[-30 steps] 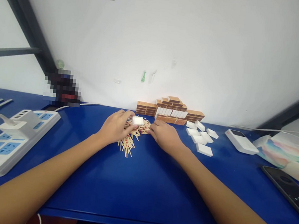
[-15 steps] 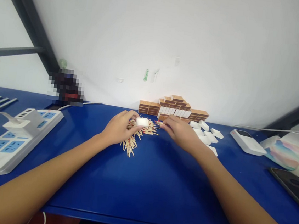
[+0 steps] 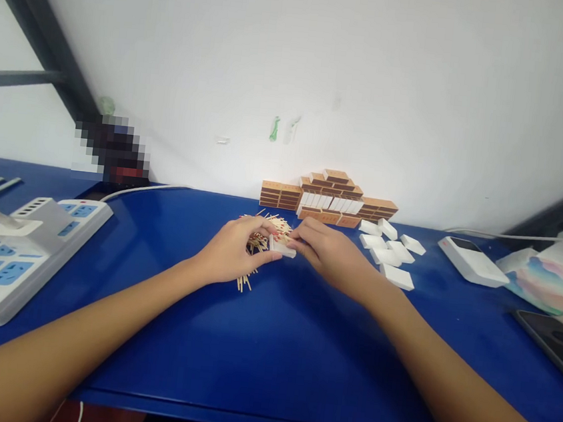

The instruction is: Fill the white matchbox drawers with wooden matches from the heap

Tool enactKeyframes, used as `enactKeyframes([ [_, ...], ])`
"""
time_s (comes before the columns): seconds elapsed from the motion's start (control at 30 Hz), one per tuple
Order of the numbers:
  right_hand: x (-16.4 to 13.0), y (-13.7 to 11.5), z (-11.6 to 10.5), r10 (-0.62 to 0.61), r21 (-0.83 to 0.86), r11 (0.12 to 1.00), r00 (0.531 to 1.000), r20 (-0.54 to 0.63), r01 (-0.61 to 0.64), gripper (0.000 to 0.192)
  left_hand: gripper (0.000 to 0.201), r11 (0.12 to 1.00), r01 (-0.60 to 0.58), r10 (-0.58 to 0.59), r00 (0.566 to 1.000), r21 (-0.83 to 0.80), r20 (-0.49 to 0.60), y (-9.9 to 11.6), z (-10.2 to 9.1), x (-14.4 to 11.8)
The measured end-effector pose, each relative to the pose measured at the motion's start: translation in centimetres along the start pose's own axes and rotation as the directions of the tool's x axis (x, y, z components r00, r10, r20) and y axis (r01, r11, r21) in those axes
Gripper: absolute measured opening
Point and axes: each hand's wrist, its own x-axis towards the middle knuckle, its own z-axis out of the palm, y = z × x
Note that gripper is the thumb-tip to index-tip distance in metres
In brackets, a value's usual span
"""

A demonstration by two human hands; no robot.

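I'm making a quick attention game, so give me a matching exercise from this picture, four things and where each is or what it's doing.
Things:
1. Left hand
2. Phone
3. Power strip
4. Matchbox stack

Places and states:
A. At the picture's right edge
B. By the wall
C. At the picture's left edge
D. Holding a white tray

Pairs: 1-D, 2-A, 3-C, 4-B

Small white rectangular open tray (image 3: 284, 251), held at a slight slant, beside a jumbled heap of pale wooden red-tipped matchsticks (image 3: 259, 241)
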Motion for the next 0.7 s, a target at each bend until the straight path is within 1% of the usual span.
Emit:
enactKeyframes([
  [0.1, 0.0, -0.2, 0.1, -0.003, -0.006, 1.0, 1.0, -0.002, 0.003, 0.021, 0.036, 0.999, -0.024, 0.024, 1.0, 0.025, -0.002, 0.0, 0.0, 0.0],
  [0.2, 0.0, -0.3, 0.1, -0.009, 0.011, 1.0, 1.0, -0.029, 0.009, 0.021, 0.036, 0.999, -0.021, 0.021, 1.0, 0.043, -0.009, -0.1, 0.0, -0.1],
  [0.43, -0.3, -0.2, 0.2, -0.029, 0.011, 0.999, 0.998, -0.057, 0.03, 0.019, 0.035, 1.0, -0.003, 0.003, 1.0, 0.007, -0.003, 0.2, -0.1, 0.1],
  [0.63, -0.4, -0.1, -0.8, 0.029, -0.059, 0.998, 0.996, -0.088, -0.035, 0.017, 0.034, 0.999, 0.037, -0.037, 0.999, -0.027, -0.015, 0.0, -0.3, 0.2],
  [0.7, -0.4, 0.2, -1.1, 0.055, -0.056, 0.997, 0.993, -0.106, -0.061, 0.016, 0.033, 0.999, 0.043, -0.044, 0.999, -0.032, -0.02, -0.1, -0.3, 0.2],
])
